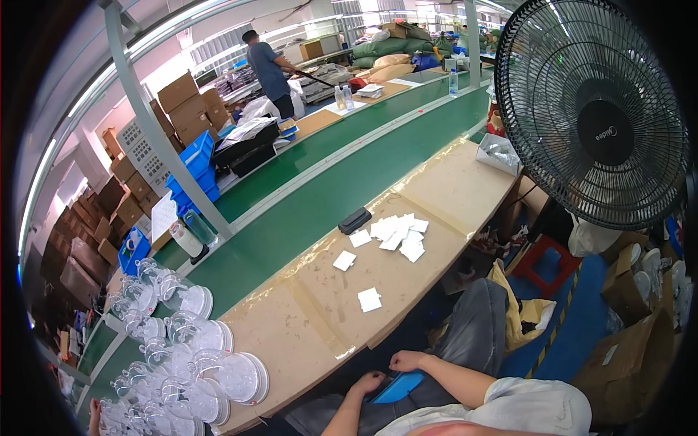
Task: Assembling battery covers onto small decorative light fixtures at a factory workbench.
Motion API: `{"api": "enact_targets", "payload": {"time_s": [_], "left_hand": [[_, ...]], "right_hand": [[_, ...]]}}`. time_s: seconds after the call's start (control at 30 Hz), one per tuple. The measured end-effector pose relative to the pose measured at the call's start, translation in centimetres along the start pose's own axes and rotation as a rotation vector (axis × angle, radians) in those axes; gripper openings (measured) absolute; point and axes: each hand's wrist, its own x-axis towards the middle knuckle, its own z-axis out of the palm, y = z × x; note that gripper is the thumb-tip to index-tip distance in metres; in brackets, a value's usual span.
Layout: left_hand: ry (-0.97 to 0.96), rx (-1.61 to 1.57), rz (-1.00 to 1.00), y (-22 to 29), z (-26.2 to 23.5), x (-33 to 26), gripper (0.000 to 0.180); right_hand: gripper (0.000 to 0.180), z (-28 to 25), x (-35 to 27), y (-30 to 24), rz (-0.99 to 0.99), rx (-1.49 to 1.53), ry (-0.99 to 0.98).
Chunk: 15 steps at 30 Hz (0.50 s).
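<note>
Big fan (592,109) stands right of the desk (313,320), w/ white cards (396,232) scattered on the desk's far half and clear lids (182,349) stacked off its left end. Below the desk's near edge, in the lap, both hands clamp a blue phone (398,387): left hand (366,383) on its lower-left end, right hand (408,360) on the upper-right. Phone's long axis runs lower-left to upper-right, face up; looks like a pause w/ no desk work in hand, so next move prob. needs one hand freed.

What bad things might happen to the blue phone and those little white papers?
The blue phone lies on the person's lap, touched by the left hand and right hand; it might slide off. The white paper squares lie loose on the table near a big fan, which might scatter them.
</note>
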Motion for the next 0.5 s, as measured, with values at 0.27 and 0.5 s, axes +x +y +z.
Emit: {"api": "enact_targets", "payload": {"time_s": [0.27, 0.5], "left_hand": [[0.019, 0.03, 0.026, -0.48, 0.08, 0.19, 0.035], [0.016, 0.024, 0.023, -0.31, 0.08, 0.2, 0.034]], "right_hand": [[0.035, 0.17, 0.14, 0.13, -0.014, -0.012, 0.0], [0.034, -0.05, -0.05, -0.02, -0.011, -0.016, -0.008]]}}
